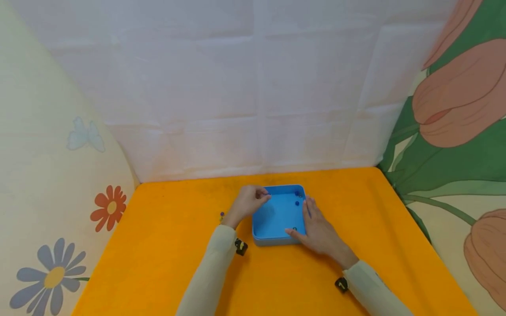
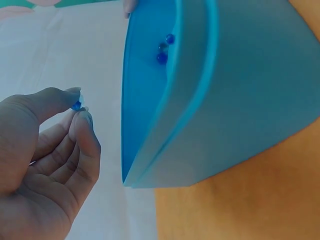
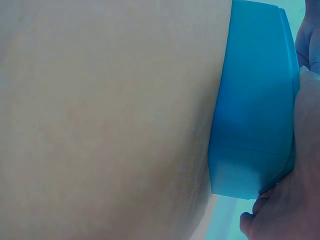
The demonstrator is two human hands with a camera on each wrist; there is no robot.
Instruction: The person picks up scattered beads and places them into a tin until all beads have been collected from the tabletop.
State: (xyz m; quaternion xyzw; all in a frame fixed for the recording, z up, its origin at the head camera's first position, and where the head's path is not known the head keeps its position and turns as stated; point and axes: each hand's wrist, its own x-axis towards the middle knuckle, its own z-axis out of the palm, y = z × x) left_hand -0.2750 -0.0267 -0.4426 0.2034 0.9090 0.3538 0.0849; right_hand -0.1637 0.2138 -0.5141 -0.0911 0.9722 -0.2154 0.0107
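Observation:
A blue square box (image 1: pixel 276 241) sits on the orange-covered table. Above its far left rim, my left hand (image 1: pixel 248 202) pinches a small blue marble (image 2: pixel 76 105) between thumb and forefinger, the other fingers curled below. Dark blue marbles (image 1: pixel 297 203) lie inside the box toward the right, with a clear one among them. Another marble (image 1: pixel 294 228) is near the front, close to my right thumb. My right hand (image 1: pixel 322 232) rests against the box's near right corner, fingers extended along the right side and thumb across the front rim.
A few small marbles (image 1: pixel 222 214) lie on the orange cloth (image 1: pixel 166 245) left of the box, partly beside my left wrist. A white cloth backdrop (image 1: pixel 197 87) hangs behind the table. Flower-printed cloths (image 1: pixel 446 175) hang on both sides.

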